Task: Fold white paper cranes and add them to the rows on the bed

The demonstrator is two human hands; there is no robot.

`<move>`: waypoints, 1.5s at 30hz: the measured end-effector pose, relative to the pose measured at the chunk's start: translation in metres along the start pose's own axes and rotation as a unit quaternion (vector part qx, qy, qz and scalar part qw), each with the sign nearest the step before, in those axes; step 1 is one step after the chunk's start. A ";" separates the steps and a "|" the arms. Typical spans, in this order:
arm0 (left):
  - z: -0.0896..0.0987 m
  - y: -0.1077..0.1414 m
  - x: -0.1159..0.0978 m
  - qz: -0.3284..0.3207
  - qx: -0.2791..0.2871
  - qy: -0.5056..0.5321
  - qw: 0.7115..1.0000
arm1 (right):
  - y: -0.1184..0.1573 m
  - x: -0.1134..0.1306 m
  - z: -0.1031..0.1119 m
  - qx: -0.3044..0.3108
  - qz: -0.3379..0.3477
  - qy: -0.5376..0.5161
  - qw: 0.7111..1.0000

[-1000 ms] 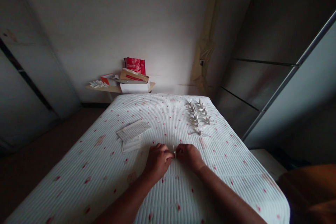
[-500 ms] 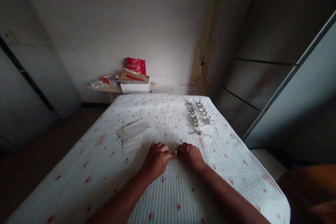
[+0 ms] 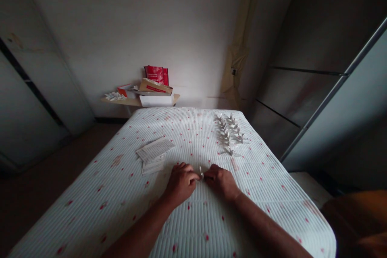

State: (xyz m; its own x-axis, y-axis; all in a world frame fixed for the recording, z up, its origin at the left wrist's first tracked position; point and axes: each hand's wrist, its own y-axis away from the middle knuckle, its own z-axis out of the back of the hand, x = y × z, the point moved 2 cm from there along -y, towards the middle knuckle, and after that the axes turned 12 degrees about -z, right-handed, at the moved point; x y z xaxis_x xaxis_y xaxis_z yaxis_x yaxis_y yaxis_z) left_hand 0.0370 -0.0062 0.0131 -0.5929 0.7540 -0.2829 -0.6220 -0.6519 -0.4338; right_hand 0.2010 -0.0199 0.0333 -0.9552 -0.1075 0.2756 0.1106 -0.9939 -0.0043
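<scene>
Printed papers (image 3: 155, 150) lie inside the left edge of the bed (image 3: 193, 225); mid-bed, the left hand (image 3: 181, 181) pinches a small folded paper (image 3: 201, 172); the right hand (image 3: 222, 181), curled beside it, grip unclear; across open bed, paper cranes (image 3: 226, 135) near the far right corner

Clutter straight ahead of me

Beyond the patterned cover (image 3: 183, 229) I see a small table (image 3: 131, 102) bearing a white box (image 3: 155, 101), a brown packet (image 3: 155, 86) on it and a red bag (image 3: 154, 73) showing above. To their right, a socket (image 3: 234, 71) sits on the wall (image 3: 181, 24). A grey cupboard (image 3: 281, 92) stands at my right.
</scene>
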 end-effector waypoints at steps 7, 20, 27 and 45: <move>0.009 0.002 -0.010 -0.033 0.035 -0.047 0.998 | 0.002 -0.002 0.000 0.012 0.065 0.052 0.996; -0.003 -0.013 0.014 0.114 -0.012 0.090 0.989 | 0.007 0.005 0.003 -0.020 0.049 0.015 0.998; -0.005 -0.027 0.013 0.152 0.017 0.139 0.979 | 0.007 0.008 -0.010 -0.075 0.005 0.017 0.997; -0.005 -0.027 0.012 0.111 0.028 0.076 0.990 | 0.002 0.004 -0.016 -0.087 -0.066 -0.084 0.990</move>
State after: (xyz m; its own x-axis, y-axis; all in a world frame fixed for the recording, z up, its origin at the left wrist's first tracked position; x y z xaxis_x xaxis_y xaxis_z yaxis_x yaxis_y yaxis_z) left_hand 0.0491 0.0203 0.0173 -0.6369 0.5923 -0.4936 -0.5150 -0.8032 -0.2994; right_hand 0.1928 -0.0231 0.0193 -0.8974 0.0144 0.4410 -0.0749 -0.9899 -0.1201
